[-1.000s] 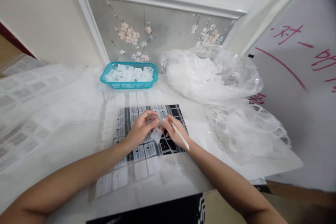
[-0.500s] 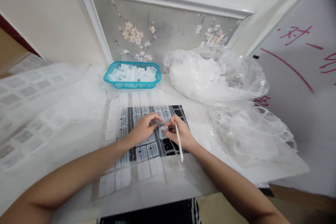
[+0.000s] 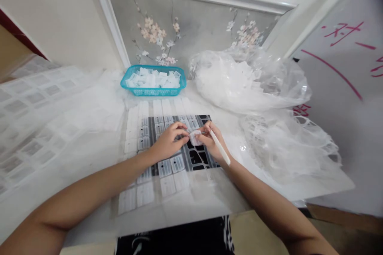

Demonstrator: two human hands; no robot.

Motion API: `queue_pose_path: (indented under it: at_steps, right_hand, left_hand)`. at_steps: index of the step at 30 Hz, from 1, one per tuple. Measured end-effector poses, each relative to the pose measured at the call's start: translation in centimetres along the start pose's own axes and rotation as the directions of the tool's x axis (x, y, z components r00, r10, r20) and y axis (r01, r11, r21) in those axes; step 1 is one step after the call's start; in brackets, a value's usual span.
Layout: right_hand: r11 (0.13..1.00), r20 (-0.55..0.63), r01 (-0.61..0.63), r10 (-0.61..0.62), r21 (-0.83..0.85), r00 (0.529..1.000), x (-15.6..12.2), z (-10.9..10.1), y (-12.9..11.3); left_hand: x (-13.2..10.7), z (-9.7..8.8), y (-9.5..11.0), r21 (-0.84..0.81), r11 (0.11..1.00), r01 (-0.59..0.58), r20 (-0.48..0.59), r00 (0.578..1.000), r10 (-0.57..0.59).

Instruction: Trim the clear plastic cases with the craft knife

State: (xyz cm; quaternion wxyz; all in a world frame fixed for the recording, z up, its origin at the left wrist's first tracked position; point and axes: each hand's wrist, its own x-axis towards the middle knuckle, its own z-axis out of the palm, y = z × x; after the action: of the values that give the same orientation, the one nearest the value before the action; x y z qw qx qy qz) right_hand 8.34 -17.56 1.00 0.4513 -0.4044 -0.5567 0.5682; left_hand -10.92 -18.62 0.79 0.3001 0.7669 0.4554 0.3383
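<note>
In our right hand [image 3: 214,141] we hold a white tool [image 3: 220,146] and, between both hands, a clear piece [image 3: 194,139]. Our left hand [image 3: 169,140] is narrowed beside the piece; we cannot tell whether it grips.

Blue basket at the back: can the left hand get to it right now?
Probably yes, with a forward stretch: only low plastic pieces lie between the left hand and the open-topped blue basket. That hand is at a small translucent piece, though.
</note>
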Motion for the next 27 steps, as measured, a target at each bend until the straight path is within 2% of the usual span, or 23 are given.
queue_pose_path:
  at_steps: [4, 7, 11, 14, 20, 27]
  right_hand:
    - [0.996, -0.019, -0.045, 0.047, 0.081, 0.999, -0.2, 0.6, 0.5]
    - [0.992, -0.06, -0.032, 0.04, 0.124, 0.997, 0.0, 0.5, 0.3]
    - [0.989, -0.205, 0.028, 0.002, 0.145, 0.979, 0.6, -0.6, -0.7]
    - [0.982, -0.209, 0.071, -0.034, 0.175, 0.977, 0.7, -1.2, -1.3]
    - [0.938, -0.203, 0.149, -0.088, 0.312, 0.975, 0.3, -0.8, -1.2]
    - [0.884, -0.275, 0.29, -0.194, 0.368, 0.942, 0.3, -0.4, -0.5]
  left_hand:
    - [0.0, -0.2, 0.1, 0.051, 0.997, -0.063, 0.021, 0.998, 0.062]
    - [-0.3, -0.3, 0.3, 0.087, 0.992, -0.086, 0.049, 0.995, 0.082]
    - [-0.8, -0.4, 0.7, 0.101, 0.991, -0.093, 0.071, 0.994, 0.086]
    - [-1.0, -0.3, 1.0, 0.084, 0.993, -0.079, 0.055, 0.996, 0.075]
    - [-0.9, -0.1, 0.8, 0.097, 0.991, -0.094, 0.04, 0.995, 0.09]
    - [-0.5, -0.1, -0.3, 0.176, 0.969, -0.173, 0.101, 0.982, 0.157]
